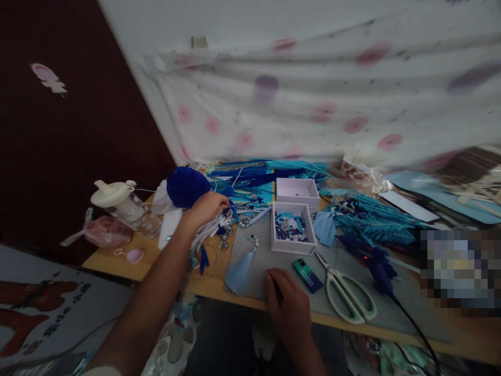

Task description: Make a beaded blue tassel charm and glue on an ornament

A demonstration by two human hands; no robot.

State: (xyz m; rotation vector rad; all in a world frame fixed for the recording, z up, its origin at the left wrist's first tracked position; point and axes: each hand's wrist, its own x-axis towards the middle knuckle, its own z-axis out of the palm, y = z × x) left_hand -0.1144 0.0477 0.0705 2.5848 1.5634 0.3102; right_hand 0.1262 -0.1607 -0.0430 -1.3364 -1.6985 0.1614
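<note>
My left hand [205, 207] reaches out over the left of the table, fingers curled down onto a heap of small white and blue bits [213, 230], just below a dark blue pom-pom [187, 185]. Whether it grips anything is hidden by the fingers. My right hand [287, 303] rests on the grey mat [274, 261] near the front edge, fingers bent; something dark shows under its thumb side, too unclear to name. A pale blue tassel [239, 274] lies left of it, a teal lighter [308, 275] just right of it.
Two white boxes stand mid-table, the near one [291, 230] holding beads, the far one [296, 190] empty. Green-handled scissors [346, 292], a blue glue gun [376, 263] with its cord, blue feathery trims [371, 219], a capped bottle [121, 203] and a spotted cloth [313, 94] behind.
</note>
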